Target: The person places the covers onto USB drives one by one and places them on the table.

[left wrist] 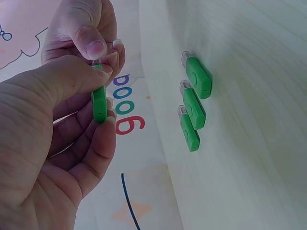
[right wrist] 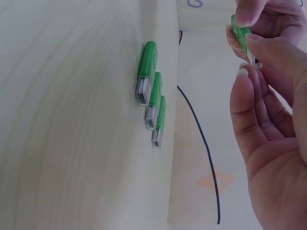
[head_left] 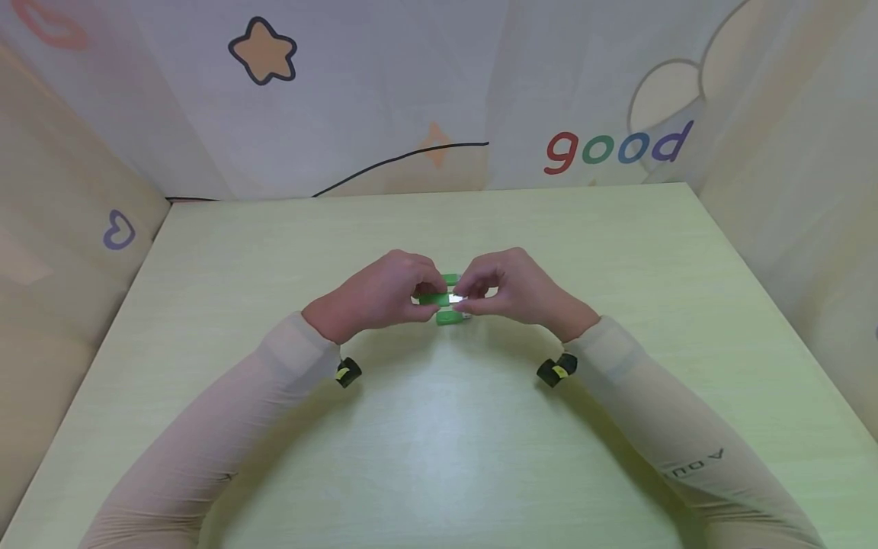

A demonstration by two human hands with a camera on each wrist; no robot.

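Note:
A green USB stick (head_left: 434, 300) is held above the table between both hands. My left hand (head_left: 391, 291) pinches its green body between thumb and fingers, as the left wrist view confirms. At the other end, my right hand (head_left: 517, 290) pinches the clear cap (right wrist: 255, 61), which its fingertips partly cover. Whether the cap has come loose cannot be told. Below the hands, three more green USB sticks lie side by side on the table: a near one (left wrist: 199, 79), a middle one (left wrist: 194, 109) and a far one (left wrist: 189, 133). Each has a clear cap over its metal plug.
The pale wooden table (head_left: 439, 442) spreads out around both forearms. Behind it hangs a printed cloth (head_left: 384, 91) with a star and the word "good"; cloth also closes off both sides. Small black cameras (head_left: 348, 372) hang at the wrists.

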